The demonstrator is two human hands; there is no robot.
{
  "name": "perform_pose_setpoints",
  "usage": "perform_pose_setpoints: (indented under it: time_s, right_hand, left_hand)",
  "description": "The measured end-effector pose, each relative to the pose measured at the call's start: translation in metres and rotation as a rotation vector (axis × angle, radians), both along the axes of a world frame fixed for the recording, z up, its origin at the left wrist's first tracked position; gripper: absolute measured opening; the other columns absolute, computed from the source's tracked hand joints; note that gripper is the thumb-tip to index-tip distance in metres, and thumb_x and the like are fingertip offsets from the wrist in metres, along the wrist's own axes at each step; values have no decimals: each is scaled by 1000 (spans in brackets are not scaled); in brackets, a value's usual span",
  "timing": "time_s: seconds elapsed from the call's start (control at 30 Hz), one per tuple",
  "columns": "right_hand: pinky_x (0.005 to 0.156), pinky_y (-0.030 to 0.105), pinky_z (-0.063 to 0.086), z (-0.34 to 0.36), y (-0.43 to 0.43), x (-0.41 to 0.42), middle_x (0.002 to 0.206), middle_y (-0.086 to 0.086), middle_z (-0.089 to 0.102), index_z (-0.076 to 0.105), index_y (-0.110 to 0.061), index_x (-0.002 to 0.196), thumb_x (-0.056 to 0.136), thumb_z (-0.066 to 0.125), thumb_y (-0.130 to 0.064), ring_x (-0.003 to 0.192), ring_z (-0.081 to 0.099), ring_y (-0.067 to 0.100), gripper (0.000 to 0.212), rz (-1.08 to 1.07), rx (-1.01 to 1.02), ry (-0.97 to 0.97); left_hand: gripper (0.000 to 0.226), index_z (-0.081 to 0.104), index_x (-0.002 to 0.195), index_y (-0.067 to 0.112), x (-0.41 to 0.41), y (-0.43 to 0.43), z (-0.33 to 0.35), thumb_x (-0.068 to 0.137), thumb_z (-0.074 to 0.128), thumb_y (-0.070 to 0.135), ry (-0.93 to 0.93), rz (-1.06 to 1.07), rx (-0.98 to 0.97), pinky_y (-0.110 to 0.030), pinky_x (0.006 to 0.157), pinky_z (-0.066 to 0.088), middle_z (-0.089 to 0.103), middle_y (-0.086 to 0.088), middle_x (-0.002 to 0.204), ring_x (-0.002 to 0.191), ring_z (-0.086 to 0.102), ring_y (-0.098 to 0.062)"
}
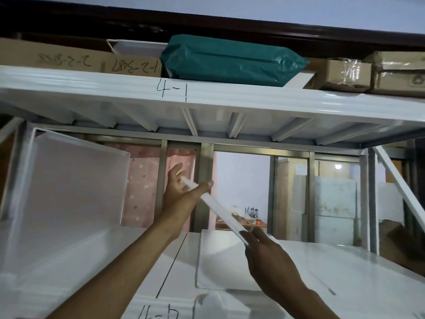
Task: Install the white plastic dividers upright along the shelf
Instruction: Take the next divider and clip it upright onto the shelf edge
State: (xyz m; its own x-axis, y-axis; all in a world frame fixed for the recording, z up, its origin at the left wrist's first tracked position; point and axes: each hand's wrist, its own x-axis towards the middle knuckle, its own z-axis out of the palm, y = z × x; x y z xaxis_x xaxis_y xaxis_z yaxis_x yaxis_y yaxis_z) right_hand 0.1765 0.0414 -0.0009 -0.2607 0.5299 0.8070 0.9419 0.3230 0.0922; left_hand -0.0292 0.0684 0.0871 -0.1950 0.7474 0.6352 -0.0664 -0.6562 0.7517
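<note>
Between the two shelf levels, above the white shelf [310,261], a person holds one white plastic divider [218,209] edge-on to the camera, so it reads as a thin slanted strip. Its long axis runs from upper left, far end, to lower right, near end. The left hand [181,192] takes the far end: the thumb lies over the top edge and the fingers spread behind the panel, a narrow grip closed on the divider. The right hand [264,252] takes the near, lower end, its grip also closed on the panel edge; the fingertips there are partly hidden. The right hand is nearer the person and nearer the shelf surface; the left hand is higher and deeper in the bay.

One upright divider [69,185] stands at the left of the shelf, well apart from the held one. A second white panel [220,261] lies flat on the shelf directly below the right hand.

Judgement: the held divider is tilted, not upright and not seated. The coming move turns on lowering the far end until the long axis runs level front to back, then setting the bottom edge onto the shelf
</note>
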Motion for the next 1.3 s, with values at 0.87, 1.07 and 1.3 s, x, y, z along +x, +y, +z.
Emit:
perform_pose_setpoints:
  time_s: [0.87, 1.07, 1.3]
  right_hand:
    - [118, 37, 13, 24, 0, -57, 158, -18, -4, -9, -34, 150, 80, 39, -30, 145, 2, 4, 85, 619, -531, 469]
    - [116, 41, 20, 25, 0, -62, 159, -17, 6, -3, -34, 151, 78, 42, -28, 144, 10, 6, 86, 623, -530, 480]
    - [117, 37, 17, 21, -3, -68, 159, -15, 4, -3, -33, 151, 80, 42, -32, 145, 8, 8, 84, 605, -542, 473]
  left_hand:
    - [82, 44, 136, 54, 36, -13, 74, 82, 62, -4, 375, -96, 255, -28, 59, 56, 37, 7, 156, 102, 64, -17]
    - [78, 45, 139, 48, 35, -14, 77, 83, 65, -2, 407, -61, 269, -19, 54, 53, 39, 4, 155, 102, 64, -23]
    - [76, 48, 136, 47, 30, -15, 73, 81, 66, -2, 412, -55, 273, -20, 56, 54, 46, 7, 149, 96, 65, -14]
